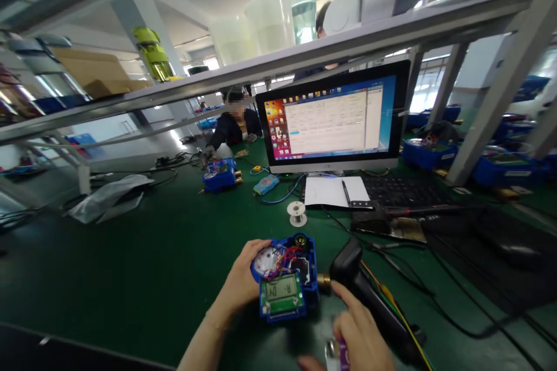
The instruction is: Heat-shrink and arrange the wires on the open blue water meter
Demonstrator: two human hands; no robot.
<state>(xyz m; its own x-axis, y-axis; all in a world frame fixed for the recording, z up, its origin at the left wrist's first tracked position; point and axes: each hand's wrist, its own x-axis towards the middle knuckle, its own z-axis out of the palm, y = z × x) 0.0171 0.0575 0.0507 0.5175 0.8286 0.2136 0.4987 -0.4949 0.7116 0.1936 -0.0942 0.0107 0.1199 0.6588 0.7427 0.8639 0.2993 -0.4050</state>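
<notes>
A blue meter unit [285,275] with an open top, coloured wires, a white dial and a green LCD board lies on the green table [152,266]. My left hand [241,284] grips its left side, fingers curled round the housing. My right hand [359,333] is closed round the handle of a black handheld scanner [352,269], whose head sits just right of the unit's brass fitting. A small purple and silver object [337,353] shows under that hand.
A monitor [333,119] stands behind, with paper and a pen [335,190], a keyboard [404,188] and a solder spool [297,213]. Another blue unit [221,175] lies farther back near a seated person [235,127]. Cables run along the right. Plastic bags [107,197] lie at left.
</notes>
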